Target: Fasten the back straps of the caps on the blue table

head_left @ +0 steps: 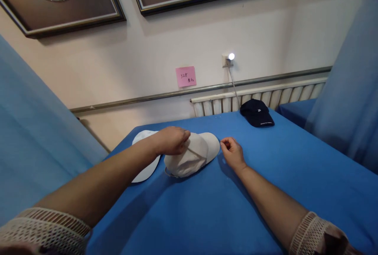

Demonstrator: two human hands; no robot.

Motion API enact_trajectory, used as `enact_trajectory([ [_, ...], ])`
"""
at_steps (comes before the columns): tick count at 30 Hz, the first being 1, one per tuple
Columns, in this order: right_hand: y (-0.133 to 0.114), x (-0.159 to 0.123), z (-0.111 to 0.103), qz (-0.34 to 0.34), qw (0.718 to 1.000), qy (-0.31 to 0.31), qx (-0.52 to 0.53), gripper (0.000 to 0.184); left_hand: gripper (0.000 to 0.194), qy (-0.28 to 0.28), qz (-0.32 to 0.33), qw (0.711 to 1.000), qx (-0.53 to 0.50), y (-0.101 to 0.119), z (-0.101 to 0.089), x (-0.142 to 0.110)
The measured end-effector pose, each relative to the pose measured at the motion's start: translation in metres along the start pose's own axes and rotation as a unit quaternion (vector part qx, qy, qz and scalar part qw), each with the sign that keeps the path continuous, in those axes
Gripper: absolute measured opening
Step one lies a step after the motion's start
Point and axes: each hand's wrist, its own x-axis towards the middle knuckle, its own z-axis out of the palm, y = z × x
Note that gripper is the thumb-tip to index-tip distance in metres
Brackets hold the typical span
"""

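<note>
A cream baseball cap [189, 160] rests on the blue-covered bed [189, 215], its brim pointing right. My left hand [174, 140] is closed at the top of its crown, fingers curled and pinching the fabric. At the tip of the brim is my right hand [233, 153], its thumb and fingertips drawn together at the edge. A light-coloured cap [147, 170] lies to the left, partly hidden behind my left forearm. Farther back on the right sits a dark navy cap [255, 112] with small white lettering.
Behind the bed are a white radiator [218, 105] and a metal pipe [153, 97] along the wall. A pink note [186, 76] and a lit plug-in lamp [231, 56] are on the wall. Blue curtains [32, 129] hang on both sides.
</note>
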Motion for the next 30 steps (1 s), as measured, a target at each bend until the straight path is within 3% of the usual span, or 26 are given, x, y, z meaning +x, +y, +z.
enact_trajectory([
  [4, 0.011, 0.01, -0.006, 0.042, 0.998, 0.037, 0.02, 0.017, 0.012, 0.004, 0.08, 0.997, 0.02, 0.001, -0.017, -0.004],
  [8, 0.019, 0.014, -0.009, 0.08, 0.995, 0.033, 0.044, 0.02, 0.012, 0.023, 0.137, 0.99, 0.031, -0.003, -0.014, 0.0],
  [12, 0.011, 0.005, -0.005, 0.066, 0.996, -0.039, 0.048, 0.019, 0.009, 0.044, 0.197, 0.978, 0.043, -0.006, -0.003, 0.009],
  [16, -0.008, -0.01, 0.002, 0.019, 0.992, -0.124, 0.028, 0.016, 0.009, 0.076, 0.195, 0.976, 0.053, -0.013, 0.008, 0.016],
  [20, -0.021, -0.018, 0.007, 0.027, 0.983, -0.177, 0.024, 0.016, 0.013, 0.078, 0.116, 0.989, 0.051, -0.022, 0.033, 0.017],
  [24, -0.022, -0.02, 0.009, 0.022, 0.974, -0.227, 0.016, 0.013, 0.016, 0.101, -0.043, 0.993, -0.052, -0.02, 0.07, 0.009],
  [27, -0.019, -0.019, 0.011, 0.019, 0.973, -0.229, 0.004, 0.013, 0.018, 0.158, -0.177, 0.95, -0.204, -0.014, 0.092, 0.003],
  [30, -0.015, -0.019, 0.013, 0.028, 0.973, -0.229, -0.006, 0.013, 0.022, 0.186, -0.243, 0.9, -0.311, -0.012, 0.102, 0.002],
])
